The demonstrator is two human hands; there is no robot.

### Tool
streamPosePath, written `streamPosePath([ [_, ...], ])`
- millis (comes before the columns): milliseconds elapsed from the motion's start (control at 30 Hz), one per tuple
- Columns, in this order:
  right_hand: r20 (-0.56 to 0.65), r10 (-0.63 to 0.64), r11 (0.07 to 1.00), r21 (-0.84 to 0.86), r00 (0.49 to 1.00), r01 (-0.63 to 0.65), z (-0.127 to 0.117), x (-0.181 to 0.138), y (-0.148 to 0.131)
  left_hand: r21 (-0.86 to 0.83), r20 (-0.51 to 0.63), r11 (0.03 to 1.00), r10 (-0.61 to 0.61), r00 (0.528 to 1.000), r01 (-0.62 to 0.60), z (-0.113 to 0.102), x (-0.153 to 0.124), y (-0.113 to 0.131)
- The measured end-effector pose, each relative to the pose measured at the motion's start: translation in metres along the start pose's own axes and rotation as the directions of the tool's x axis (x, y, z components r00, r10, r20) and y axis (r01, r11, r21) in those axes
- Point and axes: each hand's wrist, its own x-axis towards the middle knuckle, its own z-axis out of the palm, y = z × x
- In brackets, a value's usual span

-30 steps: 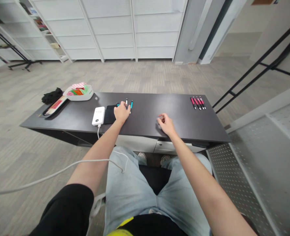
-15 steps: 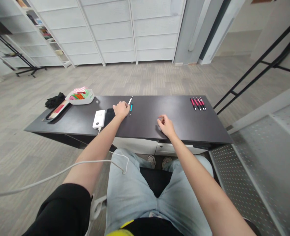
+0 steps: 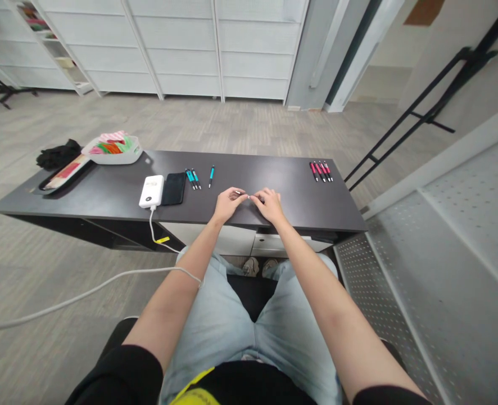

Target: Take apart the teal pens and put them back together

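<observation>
Over the front middle of the dark table point(image 3: 291, 211), my left hand point(image 3: 227, 205) is closed around a white pen point(image 3: 238, 193), mostly covered by the fingers. My right hand point(image 3: 269, 204) meets it from the other side, thumb and fingertip pinched at the pen's end. Left of my hands lie several teal pens: a small group point(image 3: 193, 179) beside the black pouch-like item, and a single teal pen point(image 3: 212, 176) apart from them. At the right end of the table, several red and black pens point(image 3: 320, 171) rest side by side.
A white power bank point(image 3: 152, 191) with a cable stands beside a flat black item point(image 3: 173, 189). Farther left are a white container point(image 3: 116, 159) of colourful things, a long black tray point(image 3: 66, 174) and a black cloth bundle point(image 3: 58, 155). The cable point(image 3: 105, 280) crosses my left forearm.
My left hand has come right and nearer with the white pen, away from the teal pens. My right hand has closed in to meet it. The view has shifted a little right.
</observation>
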Motion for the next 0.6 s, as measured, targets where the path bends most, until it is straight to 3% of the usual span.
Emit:
streamPosePath([
  [600,0.041,-0.045,0.986,0.163,0.998,0.037,0.002,0.002,0.006,-0.083,-0.037,0.993,-0.085,0.996,0.082,-0.008,0.001,0.013],
])
